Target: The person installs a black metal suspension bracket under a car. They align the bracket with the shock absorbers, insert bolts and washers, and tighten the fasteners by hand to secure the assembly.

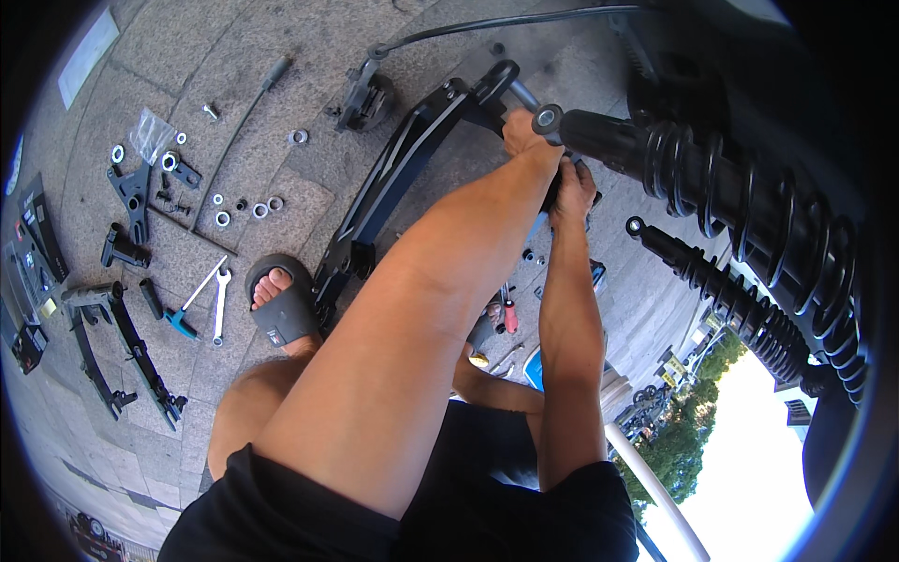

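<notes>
My left hand [521,133] reaches up under the end of a large black coil-spring shock absorber [609,140]. Its fingers are curled, and what they grip is hidden. Just below it my right hand [573,195] is closed at a dark part beneath the shock's eye; that part is mostly covered. Beside my left hand, a long black swingarm [398,155] runs down to the left toward a sandalled foot. A silver rod [524,95] shows between the swingarm's upper end and my left hand.
A second coil-spring shock [721,295] hangs at the right. On the paving lie a wrench [221,304], a blue-handled T-shaped tool [180,323], a black bracket [134,197], a black forked arm [140,351], a brake caliper [365,101] and several rings. A red-handled tool [510,317] lies near the other foot.
</notes>
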`<state>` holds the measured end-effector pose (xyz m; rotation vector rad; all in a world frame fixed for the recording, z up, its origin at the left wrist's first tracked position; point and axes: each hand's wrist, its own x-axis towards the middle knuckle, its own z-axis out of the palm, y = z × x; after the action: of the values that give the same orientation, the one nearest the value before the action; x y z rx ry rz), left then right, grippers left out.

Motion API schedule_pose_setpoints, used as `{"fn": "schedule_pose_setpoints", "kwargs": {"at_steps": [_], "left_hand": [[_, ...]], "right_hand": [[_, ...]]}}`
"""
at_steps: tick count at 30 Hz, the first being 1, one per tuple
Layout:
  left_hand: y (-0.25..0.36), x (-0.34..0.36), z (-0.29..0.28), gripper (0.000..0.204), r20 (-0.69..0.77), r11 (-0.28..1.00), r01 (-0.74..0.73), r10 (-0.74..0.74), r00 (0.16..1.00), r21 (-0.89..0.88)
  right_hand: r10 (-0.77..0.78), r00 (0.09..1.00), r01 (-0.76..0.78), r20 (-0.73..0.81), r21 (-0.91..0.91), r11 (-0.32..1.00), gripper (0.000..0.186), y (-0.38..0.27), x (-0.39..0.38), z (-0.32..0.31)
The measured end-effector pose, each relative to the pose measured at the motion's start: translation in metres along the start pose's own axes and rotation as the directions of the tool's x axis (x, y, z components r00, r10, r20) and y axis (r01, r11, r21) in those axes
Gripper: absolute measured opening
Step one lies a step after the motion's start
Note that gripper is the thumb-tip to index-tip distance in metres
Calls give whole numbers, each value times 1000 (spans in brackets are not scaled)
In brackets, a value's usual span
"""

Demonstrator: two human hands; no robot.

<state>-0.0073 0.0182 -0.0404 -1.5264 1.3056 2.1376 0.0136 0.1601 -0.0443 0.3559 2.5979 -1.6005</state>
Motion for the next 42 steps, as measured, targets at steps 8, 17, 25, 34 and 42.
{"fn": "schedule_pose_setpoints", "kwargs": {"at_steps": [8, 17, 25, 34, 42], "left_hand": [[-11, 3, 0, 29, 58, 950, 0, 19, 998, -312], [15, -8, -23, 32, 193, 999, 40, -32, 981, -37], [54, -81, -80, 39, 249, 778, -426, 348, 904, 461], [-45, -21, -157, 27, 472, 231, -500, 169, 865, 835], [-111, 19, -181, 23, 344, 658, -296, 59, 937, 693]], "right_hand": [[51, 997, -54, -50, -61, 997, 32, -19, -9, 14], [125, 990, -130, -66, -88, 988, 41, -21, -8, 13], [84, 993, -94, -80, -125, 988, 58, -24, -7, 18], [87, 986, -116, -144, -207, 972, 57, -53, -25, 23], [56, 988, -87, -142, -225, 970, 47, -41, -18, 22]]}}
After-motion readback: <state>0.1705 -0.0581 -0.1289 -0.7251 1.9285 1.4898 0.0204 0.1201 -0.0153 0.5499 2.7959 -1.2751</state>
